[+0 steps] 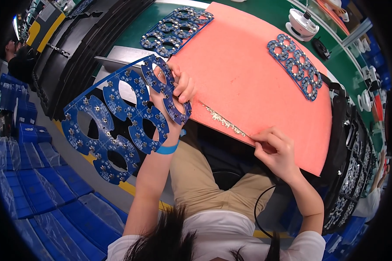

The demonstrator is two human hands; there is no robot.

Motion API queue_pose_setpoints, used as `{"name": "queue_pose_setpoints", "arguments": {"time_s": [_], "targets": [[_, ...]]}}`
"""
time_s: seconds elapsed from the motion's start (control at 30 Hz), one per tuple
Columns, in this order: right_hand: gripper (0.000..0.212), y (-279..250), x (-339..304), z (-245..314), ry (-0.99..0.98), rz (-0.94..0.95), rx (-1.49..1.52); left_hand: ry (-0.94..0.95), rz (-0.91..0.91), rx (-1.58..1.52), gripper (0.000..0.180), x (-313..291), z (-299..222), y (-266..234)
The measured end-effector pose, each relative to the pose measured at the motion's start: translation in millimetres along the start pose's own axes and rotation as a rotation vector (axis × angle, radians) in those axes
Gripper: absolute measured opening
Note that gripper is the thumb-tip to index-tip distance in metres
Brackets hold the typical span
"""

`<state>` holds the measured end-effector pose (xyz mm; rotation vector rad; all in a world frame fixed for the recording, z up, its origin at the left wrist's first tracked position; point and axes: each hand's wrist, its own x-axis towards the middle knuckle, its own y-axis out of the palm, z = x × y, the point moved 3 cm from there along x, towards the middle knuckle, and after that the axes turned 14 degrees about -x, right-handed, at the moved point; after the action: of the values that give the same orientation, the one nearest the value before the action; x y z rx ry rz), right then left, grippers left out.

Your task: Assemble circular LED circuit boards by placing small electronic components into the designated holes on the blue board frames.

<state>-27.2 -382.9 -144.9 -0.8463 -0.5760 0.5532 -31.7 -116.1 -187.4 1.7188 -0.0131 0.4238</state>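
Note:
My left hand (185,85) holds a blue circuit board panel (113,142) made of joined ring-shaped boards with small parts on them. The panel is tilted up over my left forearm, and the fingers curl through and around its right-hand rings. A blue wrist band (167,150) circles that wrist. At the near edge of the pink mat (248,65) lies a thin row of small shiny metal pieces (222,120). My right hand (276,150) is at the row's right end, thumb and fingertips pinched together. Whether something tiny sits between them cannot be made out.
Two more blue ring panels lie ahead, one at the far left (175,29) and one at the right (297,64) of the mat. Black trays (74,56) stand at left, a black rack (350,174) at right. Blue bins (52,191) line the lower left. A white device (302,24) stands beyond.

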Motion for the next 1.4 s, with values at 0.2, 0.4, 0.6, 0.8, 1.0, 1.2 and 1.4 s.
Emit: {"name": "queue_pose_setpoints", "arguments": {"time_s": [0.2, 0.4, 0.6, 0.8, 1.0, 1.2, 1.4], "targets": [[0.020, 2, -1, -1, -0.012, -0.004, -0.019, -0.024, 0.040, -0.075, 0.035, 0, -3, -7], [0.021, 1, -2, -1, -0.037, -0.013, -0.027, -0.012, -0.027, -0.052, 0.034, -1, -1, 3], [0.020, 2, -3, -2, -0.027, -0.025, -0.013, -0.021, 0.060, -0.092, 0.035, 1, 0, -3], [0.019, 3, -2, -2, 0.022, -0.046, -0.020, -0.018, 0.014, -0.042, 0.035, 0, -2, 1], [0.021, 2, -3, -1, -0.047, -0.049, -0.031, -0.004, -0.042, -0.057, 0.036, -1, -2, 2], [0.022, 2, -3, -2, -0.079, -0.049, -0.036, -0.009, -0.043, -0.045, 0.035, -2, -1, 5], [0.022, 2, -2, -1, -0.112, -0.059, -0.040, -0.009, -0.037, -0.048, 0.035, -1, -1, 4]]}}
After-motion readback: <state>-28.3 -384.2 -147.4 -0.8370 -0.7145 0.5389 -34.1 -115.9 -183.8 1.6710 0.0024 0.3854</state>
